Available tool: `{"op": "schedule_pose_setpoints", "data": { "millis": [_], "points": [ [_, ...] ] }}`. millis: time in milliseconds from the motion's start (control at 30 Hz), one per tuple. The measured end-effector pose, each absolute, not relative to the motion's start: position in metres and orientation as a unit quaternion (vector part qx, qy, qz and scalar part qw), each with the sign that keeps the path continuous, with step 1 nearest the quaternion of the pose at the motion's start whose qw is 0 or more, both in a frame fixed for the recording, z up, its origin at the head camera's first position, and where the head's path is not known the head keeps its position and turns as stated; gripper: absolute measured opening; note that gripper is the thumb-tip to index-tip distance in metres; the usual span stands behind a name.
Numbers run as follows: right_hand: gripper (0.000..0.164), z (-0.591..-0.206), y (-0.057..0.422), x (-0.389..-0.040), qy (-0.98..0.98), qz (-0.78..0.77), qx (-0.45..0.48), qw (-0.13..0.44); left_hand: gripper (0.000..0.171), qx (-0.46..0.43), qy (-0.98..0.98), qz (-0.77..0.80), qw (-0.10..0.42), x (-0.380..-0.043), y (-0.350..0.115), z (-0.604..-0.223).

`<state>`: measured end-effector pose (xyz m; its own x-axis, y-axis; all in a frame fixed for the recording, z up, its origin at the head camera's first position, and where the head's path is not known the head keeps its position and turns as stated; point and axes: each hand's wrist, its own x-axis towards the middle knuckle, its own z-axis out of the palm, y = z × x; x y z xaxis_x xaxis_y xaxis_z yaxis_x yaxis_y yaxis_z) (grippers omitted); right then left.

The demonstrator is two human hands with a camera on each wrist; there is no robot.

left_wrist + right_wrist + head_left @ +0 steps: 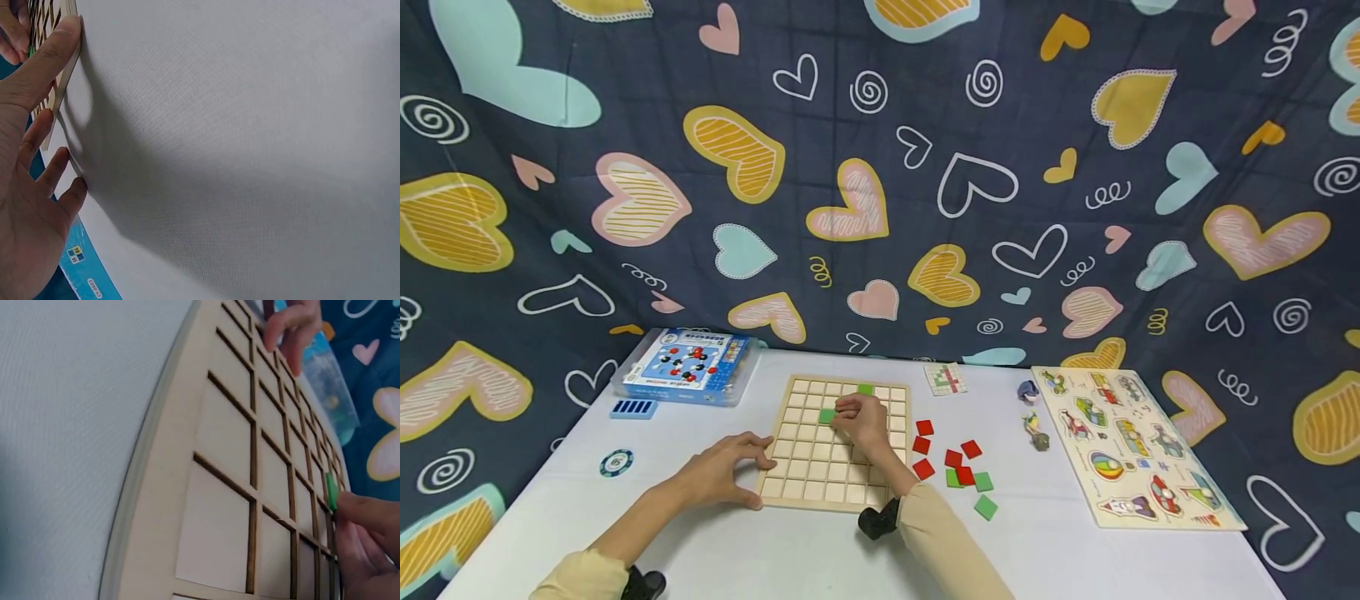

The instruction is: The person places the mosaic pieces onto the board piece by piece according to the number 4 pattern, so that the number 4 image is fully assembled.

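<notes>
A wooden grid board [787, 487] lies on the white table, divided into small square cells. My left hand [722, 471] rests at its left side, thumb on the board's edge and the other fingers spread, as the left wrist view shows. Over the upper middle of the board, my right hand [861, 421] pinches a green square tile [827, 416] by its right side. The same green tile [332, 490] stands slightly tilted at the fingertips in the right wrist view. Another green tile [866, 389] sits in a top-row cell, just beyond the right hand.
Loose red tiles [953, 458] and green tiles [986, 507] lie right of the board. A small pattern card [946, 379] is behind them. Farther right are small figurines [1028, 392] and a picture puzzle board [1138, 450]. At left: a boxed set [688, 367], a blue slotted block [633, 409], a round chip [617, 462].
</notes>
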<state>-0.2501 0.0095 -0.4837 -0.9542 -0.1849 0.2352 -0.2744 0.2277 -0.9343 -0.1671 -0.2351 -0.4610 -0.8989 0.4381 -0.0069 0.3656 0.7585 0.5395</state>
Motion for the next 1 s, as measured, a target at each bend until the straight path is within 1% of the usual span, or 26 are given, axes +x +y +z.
{"op": "schedule_pose_setpoints", "data": {
  "millis": [133, 233, 367, 500, 600, 700, 867, 1000],
  "points": [
    [0.025, -0.48, 0.018, -0.251, -0.765, 0.628, 0.14, 0.0, 0.04, 0.22, 0.935, 0.27, 0.061, -0.168, -0.235, -0.46],
    [0.026, -0.475, 0.034, -0.251, -0.758, 0.635, 0.146, -0.033, 0.039, 0.225, 0.934, 0.272, 0.056, -0.169, -0.235, -0.46],
    [0.03, -0.468, 0.067, -0.248, -0.754, 0.637, 0.145, -0.07, 0.04, 0.227, 0.933, 0.273, 0.053, -0.169, -0.235, -0.462],
    [0.032, -0.461, 0.112, -0.238, -0.753, 0.642, 0.113, -0.093, 0.04, 0.229, 0.933, 0.274, 0.052, -0.168, -0.235, -0.462],
    [0.032, -0.456, 0.152, -0.225, -0.776, 0.619, 0.075, -0.097, 0.04, 0.232, 0.931, 0.277, 0.054, -0.168, -0.232, -0.463],
    [0.033, -0.452, 0.189, -0.21, -0.796, 0.594, 0.057, -0.1, 0.04, 0.226, 0.931, 0.278, 0.064, -0.167, -0.231, -0.462],
    [0.037, -0.456, 0.236, -0.187, -0.811, 0.57, 0.085, -0.095, 0.042, 0.212, 0.935, 0.274, 0.075, -0.167, -0.233, -0.462],
    [0.037, -0.467, 0.254, -0.179, -0.819, 0.557, 0.11, -0.082, 0.041, 0.212, 0.935, 0.274, 0.075, -0.168, -0.235, -0.462]
  ]
}}
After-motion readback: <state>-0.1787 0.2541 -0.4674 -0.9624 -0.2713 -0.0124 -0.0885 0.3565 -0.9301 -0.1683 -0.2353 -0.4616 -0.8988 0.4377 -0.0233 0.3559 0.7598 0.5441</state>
